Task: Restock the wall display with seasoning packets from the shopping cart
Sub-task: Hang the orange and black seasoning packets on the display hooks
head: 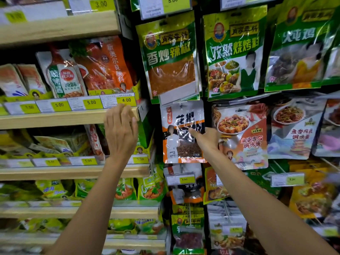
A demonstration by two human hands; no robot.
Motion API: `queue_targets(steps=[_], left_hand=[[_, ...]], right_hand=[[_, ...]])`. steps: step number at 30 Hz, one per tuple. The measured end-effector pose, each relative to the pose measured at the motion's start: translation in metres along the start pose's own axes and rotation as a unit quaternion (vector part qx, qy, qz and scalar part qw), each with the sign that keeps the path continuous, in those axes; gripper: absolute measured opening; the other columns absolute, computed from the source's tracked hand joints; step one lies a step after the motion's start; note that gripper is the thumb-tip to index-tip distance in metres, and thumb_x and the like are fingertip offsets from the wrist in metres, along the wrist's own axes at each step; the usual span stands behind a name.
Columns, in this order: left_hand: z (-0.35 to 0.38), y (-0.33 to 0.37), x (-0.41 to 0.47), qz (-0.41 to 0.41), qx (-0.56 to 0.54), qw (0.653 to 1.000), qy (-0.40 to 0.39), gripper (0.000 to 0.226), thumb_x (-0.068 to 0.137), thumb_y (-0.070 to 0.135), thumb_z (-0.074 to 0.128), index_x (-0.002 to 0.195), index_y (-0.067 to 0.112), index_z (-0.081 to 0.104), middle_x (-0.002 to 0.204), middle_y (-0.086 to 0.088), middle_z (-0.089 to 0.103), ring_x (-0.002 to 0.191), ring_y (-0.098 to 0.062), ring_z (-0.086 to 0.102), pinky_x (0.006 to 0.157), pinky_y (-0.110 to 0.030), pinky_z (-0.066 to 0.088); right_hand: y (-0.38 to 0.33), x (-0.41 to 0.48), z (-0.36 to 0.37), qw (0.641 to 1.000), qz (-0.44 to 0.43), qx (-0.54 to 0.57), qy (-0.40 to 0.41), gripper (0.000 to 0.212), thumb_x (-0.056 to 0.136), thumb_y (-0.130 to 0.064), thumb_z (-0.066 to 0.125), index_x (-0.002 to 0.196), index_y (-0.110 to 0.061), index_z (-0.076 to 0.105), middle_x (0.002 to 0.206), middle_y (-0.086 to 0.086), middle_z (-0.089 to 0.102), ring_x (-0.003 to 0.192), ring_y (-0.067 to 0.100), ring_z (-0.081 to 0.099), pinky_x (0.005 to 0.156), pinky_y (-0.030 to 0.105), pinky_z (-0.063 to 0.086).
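Note:
A white, black and orange peppercorn seasoning packet (181, 133) hangs on the wall display, below a green chilli packet (170, 59). My right hand (206, 138) holds the peppercorn packet's right edge, thumb across its front. My left hand (120, 131) is raised in front of the wooden shelf edge (55, 117), fingers relaxed and holding nothing. The shopping cart is out of view.
Hanging packets fill the wall: a green barbecue-spice packet (234, 54), a tofu-sauce packet (242, 137), more below. Left, wooden shelves carry seasoning bags behind yellow price tags (127, 100). A price tag on a peg (181, 179) sticks out under the held packet.

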State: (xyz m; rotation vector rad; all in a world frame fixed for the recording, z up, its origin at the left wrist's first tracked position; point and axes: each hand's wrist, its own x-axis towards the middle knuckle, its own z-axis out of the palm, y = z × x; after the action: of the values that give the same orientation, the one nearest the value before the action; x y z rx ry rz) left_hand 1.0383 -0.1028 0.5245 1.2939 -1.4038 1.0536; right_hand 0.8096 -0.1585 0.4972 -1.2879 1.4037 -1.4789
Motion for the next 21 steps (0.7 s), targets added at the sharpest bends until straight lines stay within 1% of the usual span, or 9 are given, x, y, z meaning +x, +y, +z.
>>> queue_targets(steps=[2,4,6,8,12,14,16,18,21], left_hand=[[-0.002,0.001,0.001,-0.004,0.003,1.000,-0.010,0.033,0.100,0.020,0.038,0.119,-0.002,0.054,0.122,-0.022,0.055,0.112,-0.034,0.044,0.104,-0.046,0.033],[-0.004,0.001,0.001,-0.006,0.003,1.000,-0.020,0.032,0.099,0.020,0.040,0.119,-0.002,0.054,0.122,-0.022,0.054,0.112,-0.035,0.045,0.104,-0.045,0.033],[-0.006,0.002,0.002,-0.008,0.001,0.999,-0.032,0.032,0.099,0.019,0.041,0.119,-0.002,0.054,0.123,-0.022,0.054,0.113,-0.036,0.046,0.105,-0.045,0.033],[-0.008,0.003,0.002,-0.010,0.001,0.999,-0.041,0.032,0.099,0.019,0.041,0.119,-0.002,0.054,0.123,-0.022,0.054,0.113,-0.036,0.046,0.105,-0.045,0.033],[-0.015,0.005,0.004,-0.014,-0.003,0.998,-0.066,0.032,0.099,0.019,0.042,0.119,-0.003,0.055,0.123,-0.021,0.054,0.114,-0.037,0.048,0.106,-0.045,0.033],[-0.019,0.005,0.006,-0.015,-0.011,0.997,-0.076,0.032,0.098,0.017,0.044,0.120,-0.003,0.055,0.124,-0.022,0.055,0.115,-0.038,0.050,0.107,-0.045,0.033],[-0.024,0.006,0.005,-0.014,-0.018,0.997,-0.079,0.032,0.098,0.014,0.045,0.122,-0.004,0.054,0.127,-0.022,0.054,0.118,-0.039,0.050,0.110,-0.045,0.032],[-0.029,0.009,0.002,-0.017,-0.024,0.997,-0.077,0.034,0.097,0.012,0.046,0.126,-0.004,0.051,0.131,-0.022,0.052,0.123,-0.038,0.048,0.112,-0.045,0.031],[-0.036,0.019,-0.007,-0.019,-0.031,0.997,-0.064,0.035,0.096,0.010,0.046,0.128,-0.005,0.050,0.134,-0.021,0.051,0.124,-0.037,0.047,0.113,-0.042,0.029]], right_hand=[[-0.003,0.005,0.005,0.999,0.002,-0.035,0.013,0.033,0.080,-0.030,0.076,0.081,-0.015,0.046,0.071,-0.008,0.037,0.079,0.013,0.041,0.073,0.028,0.043],[-0.007,0.009,0.009,0.998,0.010,-0.053,0.023,0.035,0.080,-0.030,0.076,0.074,-0.015,0.045,0.079,0.003,0.047,0.080,0.016,0.046,0.067,0.028,0.039],[-0.011,0.010,0.012,0.997,0.013,-0.068,0.037,0.035,0.081,-0.029,0.075,0.097,-0.001,0.060,0.102,0.020,0.061,0.100,0.028,0.057,0.077,0.037,0.045],[-0.013,0.010,0.014,0.995,0.018,-0.086,0.045,0.047,0.083,-0.029,0.073,0.111,0.007,0.059,0.117,0.023,0.062,0.112,0.038,0.057,0.083,0.041,0.047],[-0.011,0.011,0.012,0.990,0.022,-0.136,0.034,0.041,0.087,-0.036,0.067,0.096,0.004,0.060,0.097,0.022,0.065,0.098,0.037,0.061,0.065,0.034,0.038],[-0.008,0.007,0.009,0.989,0.031,-0.143,0.024,0.041,0.088,-0.038,0.065,0.087,0.001,0.054,0.081,0.017,0.058,0.090,0.034,0.060,0.063,0.034,0.034],[-0.005,0.000,0.005,0.989,0.029,-0.142,0.012,0.044,0.088,-0.037,0.065,0.094,0.005,0.053,0.087,0.017,0.059,0.098,0.034,0.059,0.067,0.037,0.039],[-0.001,-0.010,0.000,0.990,0.006,-0.142,0.017,0.048,0.090,-0.031,0.064,0.116,0.008,0.054,0.113,0.022,0.062,0.112,0.035,0.057,0.083,0.037,0.044],[0.003,-0.036,-0.011,0.991,-0.040,-0.124,0.030,0.043,0.094,-0.020,0.059,0.130,0.003,0.049,0.129,0.019,0.056,0.122,0.031,0.051,0.098,0.035,0.041]])
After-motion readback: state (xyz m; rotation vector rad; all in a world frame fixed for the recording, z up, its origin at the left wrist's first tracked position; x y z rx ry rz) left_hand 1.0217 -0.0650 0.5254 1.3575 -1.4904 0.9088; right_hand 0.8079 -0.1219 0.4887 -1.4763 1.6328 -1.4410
